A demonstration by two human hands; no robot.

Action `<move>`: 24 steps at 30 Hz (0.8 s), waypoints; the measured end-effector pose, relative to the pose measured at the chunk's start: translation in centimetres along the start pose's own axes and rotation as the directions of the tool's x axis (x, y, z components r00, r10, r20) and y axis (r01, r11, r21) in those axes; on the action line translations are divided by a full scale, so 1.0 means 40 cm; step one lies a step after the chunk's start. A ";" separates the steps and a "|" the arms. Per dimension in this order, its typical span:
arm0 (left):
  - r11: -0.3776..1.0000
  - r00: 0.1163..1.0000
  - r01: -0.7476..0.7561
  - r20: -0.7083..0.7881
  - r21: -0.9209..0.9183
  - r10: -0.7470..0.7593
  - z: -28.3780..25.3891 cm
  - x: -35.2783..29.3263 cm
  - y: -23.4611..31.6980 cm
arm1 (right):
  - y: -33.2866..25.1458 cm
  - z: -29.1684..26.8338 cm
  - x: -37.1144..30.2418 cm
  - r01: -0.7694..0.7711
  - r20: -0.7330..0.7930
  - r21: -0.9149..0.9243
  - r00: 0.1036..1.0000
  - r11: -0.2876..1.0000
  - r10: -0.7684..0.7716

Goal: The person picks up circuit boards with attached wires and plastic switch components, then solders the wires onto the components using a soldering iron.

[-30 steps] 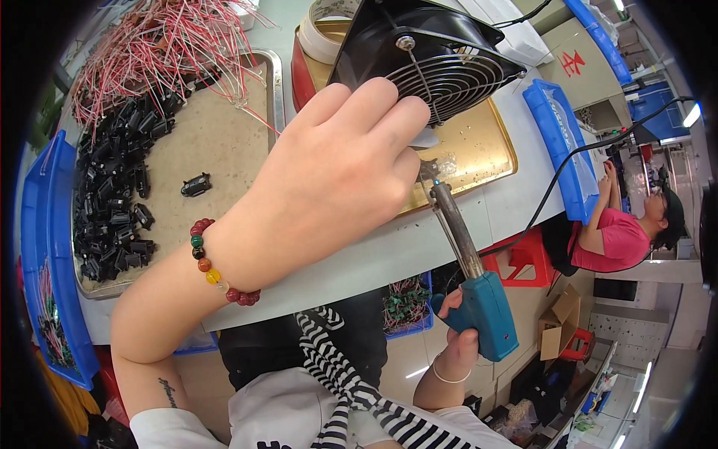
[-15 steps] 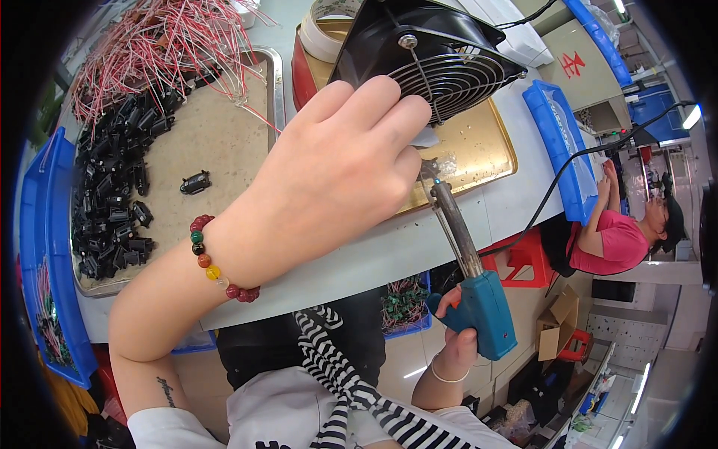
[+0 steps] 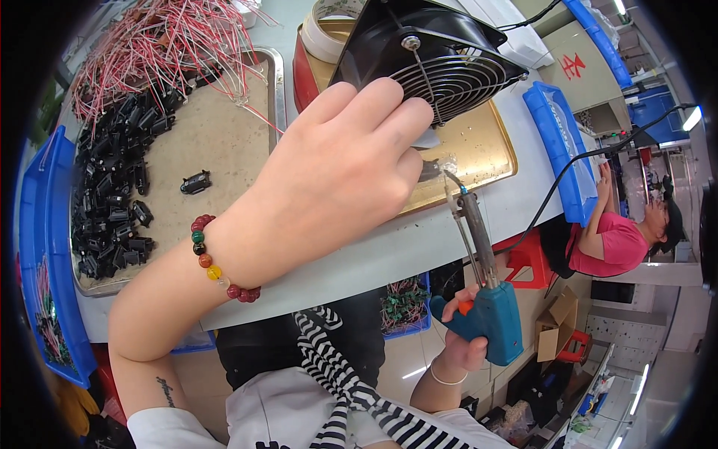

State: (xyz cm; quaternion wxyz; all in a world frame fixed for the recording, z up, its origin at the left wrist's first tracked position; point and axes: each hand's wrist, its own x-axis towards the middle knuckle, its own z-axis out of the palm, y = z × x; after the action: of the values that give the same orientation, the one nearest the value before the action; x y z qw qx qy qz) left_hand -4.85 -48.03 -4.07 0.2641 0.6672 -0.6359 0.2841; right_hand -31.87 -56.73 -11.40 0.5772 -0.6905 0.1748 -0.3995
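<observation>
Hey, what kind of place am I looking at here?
Likely an electronics assembly workshop: a soldering gun in the right hand, a tray of black connectors, and bundled red-and-white wires.

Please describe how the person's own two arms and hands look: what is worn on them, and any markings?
Both forearms are bare, without sleeves. The left hand has a bracelet of round beads, mostly dark red with green, orange and yellow ones, at the wrist, and a small dark tattoo near the elbow. The right hand wears a thin pale bangle.
</observation>
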 end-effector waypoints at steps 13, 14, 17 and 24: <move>1.000 1.000 -0.005 -0.014 0.003 0.005 0.001 0.001 0.002 | -0.003 0.010 0.015 0.063 -0.060 0.035 0.996 0.997 -0.061; 1.000 1.000 -0.005 -0.014 0.004 0.005 0.000 0.001 0.001 | -0.002 0.011 0.015 0.068 -0.061 0.034 0.996 0.997 -0.066; 1.000 1.000 -0.004 -0.014 0.009 0.004 -0.001 0.000 0.001 | -0.001 0.014 0.017 0.079 -0.060 0.057 0.995 0.995 -0.075; 1.000 0.999 0.022 0.032 0.004 -0.022 -0.028 0.006 0.015 | 0.005 0.012 0.015 0.086 -0.072 0.083 0.994 0.993 -0.080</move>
State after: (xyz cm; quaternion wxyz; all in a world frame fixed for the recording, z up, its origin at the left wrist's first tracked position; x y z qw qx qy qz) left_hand -5.50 -47.43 -3.13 0.2555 0.6792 -0.6322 0.2716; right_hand -31.09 -56.91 -11.38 0.5830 -0.6576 0.1480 -0.4537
